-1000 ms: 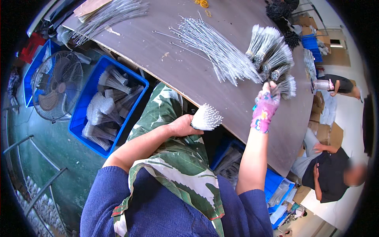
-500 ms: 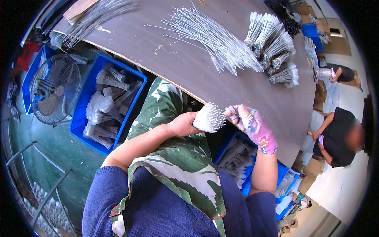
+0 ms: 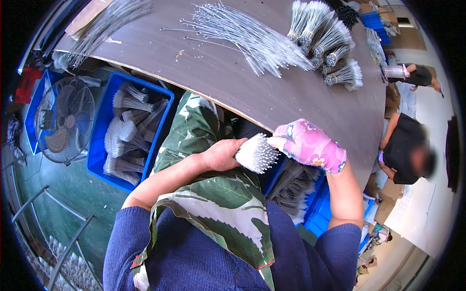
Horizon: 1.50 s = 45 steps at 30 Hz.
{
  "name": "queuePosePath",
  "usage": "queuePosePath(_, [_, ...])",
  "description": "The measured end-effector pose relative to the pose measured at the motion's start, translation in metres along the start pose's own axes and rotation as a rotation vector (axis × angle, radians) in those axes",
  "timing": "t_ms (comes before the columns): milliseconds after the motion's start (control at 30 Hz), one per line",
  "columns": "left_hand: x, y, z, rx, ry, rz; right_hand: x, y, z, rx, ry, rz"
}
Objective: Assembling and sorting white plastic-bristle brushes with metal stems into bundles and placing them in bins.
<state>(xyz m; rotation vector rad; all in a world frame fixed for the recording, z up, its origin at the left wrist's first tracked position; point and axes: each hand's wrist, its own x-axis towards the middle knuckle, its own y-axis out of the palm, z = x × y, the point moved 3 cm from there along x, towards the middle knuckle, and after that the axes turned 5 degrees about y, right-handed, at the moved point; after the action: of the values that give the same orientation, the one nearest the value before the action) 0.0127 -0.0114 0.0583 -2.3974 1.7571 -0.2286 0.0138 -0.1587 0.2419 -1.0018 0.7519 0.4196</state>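
Over a lap covered by a leaf-patterned apron [image 3: 213, 194], the bare left hand [image 3: 221, 154] is curled around one end of a bundle of thin white-tipped wire brushes [image 3: 257, 153], its fingers closed on it. The right hand [image 3: 310, 145], in a pink flowered glove, meets the bundle's other side with its fingertips pinched at the bristle ends; how firmly it grips cannot be told. The bundle sits between the two hands, just below the near edge of the grey table [image 3: 233, 82]. Under the right hand a blue crate [image 3: 315, 213] holds dark bunches of similar brushes. To the left of the left hand, a second blue crate [image 3: 99, 150] on the green floor is packed with fanned bundles, and a floor fan [image 3: 63, 121] stands just beyond it. On the table past the hands lies a spread of loose wire brushes [image 3: 247, 36], with tied bundles [image 3: 325, 43] to its right. Far right, beyond the table, two other people [image 3: 407, 145] sit at work.
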Motion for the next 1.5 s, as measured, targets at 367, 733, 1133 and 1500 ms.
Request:
queuePosePath(367, [0.0,-0.003,-0.011,0.046,-0.05,0.044,0.007,0.006,-0.003,-0.083,0.002,0.041])
queuePosePath(733, [-0.001,-0.001,-0.005,0.04,-0.043,0.005,0.002,0.004,-0.017,0.238,0.082,0.058])
queuePosePath(1133, [-0.001,-0.006,-0.016,0.053,-0.063,0.142,0.014,0.001,-0.029,0.245,0.127,0.087])
queuePosePath(1500, [-0.002,-0.017,-0.019,-0.203,0.037,0.156,0.013,0.017,-0.037,0.54,0.066,0.121])
